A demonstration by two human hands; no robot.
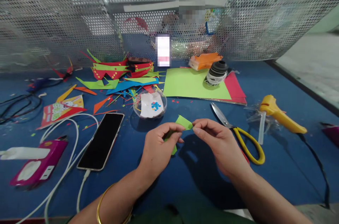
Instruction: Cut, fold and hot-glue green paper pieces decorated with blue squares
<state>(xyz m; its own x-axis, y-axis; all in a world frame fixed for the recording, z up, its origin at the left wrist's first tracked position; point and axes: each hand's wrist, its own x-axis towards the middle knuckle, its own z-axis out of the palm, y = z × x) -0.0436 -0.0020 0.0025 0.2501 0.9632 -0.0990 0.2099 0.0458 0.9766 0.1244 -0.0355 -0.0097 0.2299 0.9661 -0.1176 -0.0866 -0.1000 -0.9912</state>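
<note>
A small strip of light green paper (183, 122) is held up over the blue table, between my two hands. My left hand (161, 142) is closed round it, and the strip's lower end pokes out below the fingers. With thumb and forefinger, my right hand (212, 138) pinches the strip's right-hand corner. Scissors with yellow handles (249, 145) lie just right of my right hand, blades pointing away. Beyond my left hand sits a clear round dish (164, 105) with white paper and small blue paper bits in it.
A yellow glue gun (284, 116) lies at right. Green and red paper sheets (194, 84) carry a black spool (217, 72). Red paper masks (109, 70) and coloured scraps lie at back left. A phone (102, 142), its cable and a magenta power bank (39, 162) are at left.
</note>
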